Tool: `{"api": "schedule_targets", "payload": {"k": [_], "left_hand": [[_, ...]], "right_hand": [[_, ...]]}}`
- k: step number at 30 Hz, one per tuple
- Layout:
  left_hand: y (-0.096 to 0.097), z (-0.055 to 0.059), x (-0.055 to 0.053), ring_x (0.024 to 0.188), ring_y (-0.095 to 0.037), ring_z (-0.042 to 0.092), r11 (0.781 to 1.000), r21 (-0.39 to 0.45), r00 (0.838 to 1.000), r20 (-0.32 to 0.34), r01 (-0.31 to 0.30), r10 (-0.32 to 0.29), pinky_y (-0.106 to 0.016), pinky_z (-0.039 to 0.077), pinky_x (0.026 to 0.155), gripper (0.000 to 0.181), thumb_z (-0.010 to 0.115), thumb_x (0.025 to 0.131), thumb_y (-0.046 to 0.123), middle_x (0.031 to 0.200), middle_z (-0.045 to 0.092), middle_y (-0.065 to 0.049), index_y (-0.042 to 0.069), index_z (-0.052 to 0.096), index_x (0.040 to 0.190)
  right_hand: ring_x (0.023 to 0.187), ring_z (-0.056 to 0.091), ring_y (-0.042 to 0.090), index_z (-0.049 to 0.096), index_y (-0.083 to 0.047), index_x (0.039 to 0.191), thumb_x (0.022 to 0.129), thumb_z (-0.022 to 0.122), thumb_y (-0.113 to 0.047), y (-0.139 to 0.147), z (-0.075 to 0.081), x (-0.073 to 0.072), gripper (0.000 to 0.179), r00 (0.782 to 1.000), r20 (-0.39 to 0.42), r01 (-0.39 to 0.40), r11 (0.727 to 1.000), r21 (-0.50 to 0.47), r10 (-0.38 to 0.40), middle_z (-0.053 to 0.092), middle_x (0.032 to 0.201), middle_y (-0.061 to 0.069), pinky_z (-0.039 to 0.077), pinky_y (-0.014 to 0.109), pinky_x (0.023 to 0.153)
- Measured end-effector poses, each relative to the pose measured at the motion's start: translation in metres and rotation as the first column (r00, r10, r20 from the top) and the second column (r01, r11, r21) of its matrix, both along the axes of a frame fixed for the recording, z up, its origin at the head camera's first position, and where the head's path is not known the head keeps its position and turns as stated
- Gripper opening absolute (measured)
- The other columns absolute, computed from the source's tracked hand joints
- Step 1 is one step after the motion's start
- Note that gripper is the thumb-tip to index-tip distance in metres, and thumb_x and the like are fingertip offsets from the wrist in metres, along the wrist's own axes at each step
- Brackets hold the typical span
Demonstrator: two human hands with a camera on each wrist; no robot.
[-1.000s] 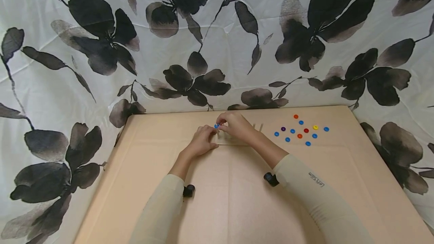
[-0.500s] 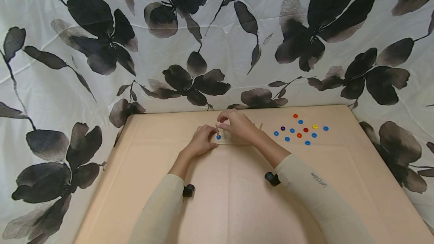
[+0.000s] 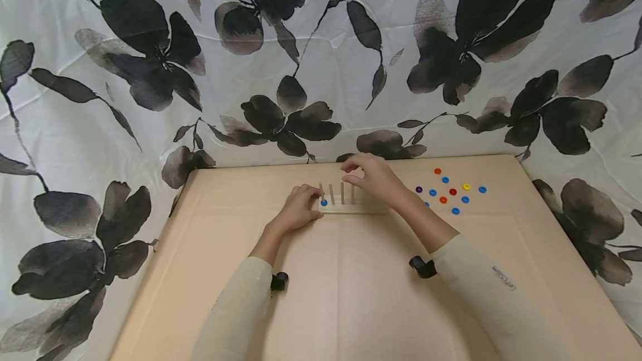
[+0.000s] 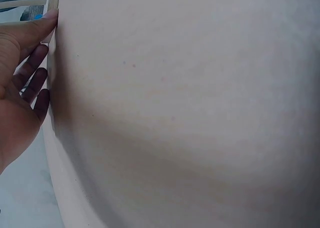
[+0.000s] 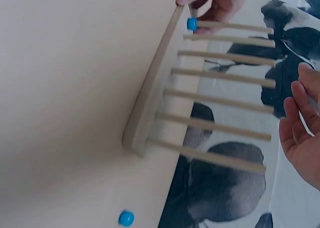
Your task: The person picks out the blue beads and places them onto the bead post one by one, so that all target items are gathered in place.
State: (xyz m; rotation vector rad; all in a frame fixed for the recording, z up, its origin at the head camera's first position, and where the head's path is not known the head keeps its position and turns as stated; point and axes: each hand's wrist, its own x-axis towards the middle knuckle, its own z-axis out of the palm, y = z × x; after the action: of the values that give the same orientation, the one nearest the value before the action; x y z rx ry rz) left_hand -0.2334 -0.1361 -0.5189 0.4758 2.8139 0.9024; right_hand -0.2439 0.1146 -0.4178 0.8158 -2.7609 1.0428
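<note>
The left hand (image 3: 299, 208) pinches one end of the wooden base (image 3: 358, 210), thumb in front and fingers behind; the right hand (image 3: 373, 178), released and holding nothing, hovers over the other end with loosely bent fingers. Dark lettering (image 3: 504, 277) runs along the right sleeve (image 3: 481, 294), too blurred to read. The base lies near the table's (image 3: 337, 294) far edge, its seven pegs (image 5: 223, 77) upright, a blue bead (image 3: 324, 203) around the one nearest the left hand. Loose beads (image 3: 453, 191) are scattered to the right; the right hand and forearm hide some pegs and partly cover one bead. Floral cloth (image 3: 391, 121) hangs behind.
</note>
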Motion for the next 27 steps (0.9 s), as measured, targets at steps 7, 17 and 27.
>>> {"api": "schedule_targets", "payload": {"k": [7,17,27], "left_hand": [[-0.002,0.001,0.002,0.131,-0.031,0.046,1.0,-0.001,1.0,-0.009,0.012,-0.012,-0.047,0.036,0.116,0.055,0.085,0.086,0.02,0.137,0.06,-0.01,0.006,0.063,0.134],[-0.003,0.001,0.004,0.131,-0.03,0.046,1.0,-0.002,1.0,-0.007,0.013,-0.013,-0.047,0.036,0.115,0.053,0.085,0.086,0.02,0.138,0.059,-0.01,0.008,0.064,0.134],[-0.004,0.002,0.006,0.129,-0.031,0.046,1.0,0.003,1.0,-0.001,0.031,-0.031,-0.047,0.037,0.113,0.054,0.085,0.086,0.02,0.137,0.059,-0.011,0.008,0.064,0.133]], "right_hand": [[0.107,0.067,0.026,0.075,-0.009,0.113,0.093,0.079,-0.019,0.027,0.004,0.012,0.023,0.999,-0.004,0.051,0.998,-0.044,-0.051,0.074,0.109,0.007,0.055,0.048,0.096],[0.108,0.066,0.028,0.073,-0.008,0.116,0.094,0.077,-0.018,0.075,-0.006,0.03,0.025,0.991,0.003,0.134,0.99,-0.035,-0.134,0.073,0.112,0.009,0.054,0.051,0.094],[0.1,0.068,0.03,0.074,-0.005,0.113,0.091,0.079,-0.011,0.123,-0.036,0.048,0.023,0.982,-0.016,0.187,0.982,-0.01,-0.188,0.072,0.11,0.011,0.058,0.052,0.085]]}}
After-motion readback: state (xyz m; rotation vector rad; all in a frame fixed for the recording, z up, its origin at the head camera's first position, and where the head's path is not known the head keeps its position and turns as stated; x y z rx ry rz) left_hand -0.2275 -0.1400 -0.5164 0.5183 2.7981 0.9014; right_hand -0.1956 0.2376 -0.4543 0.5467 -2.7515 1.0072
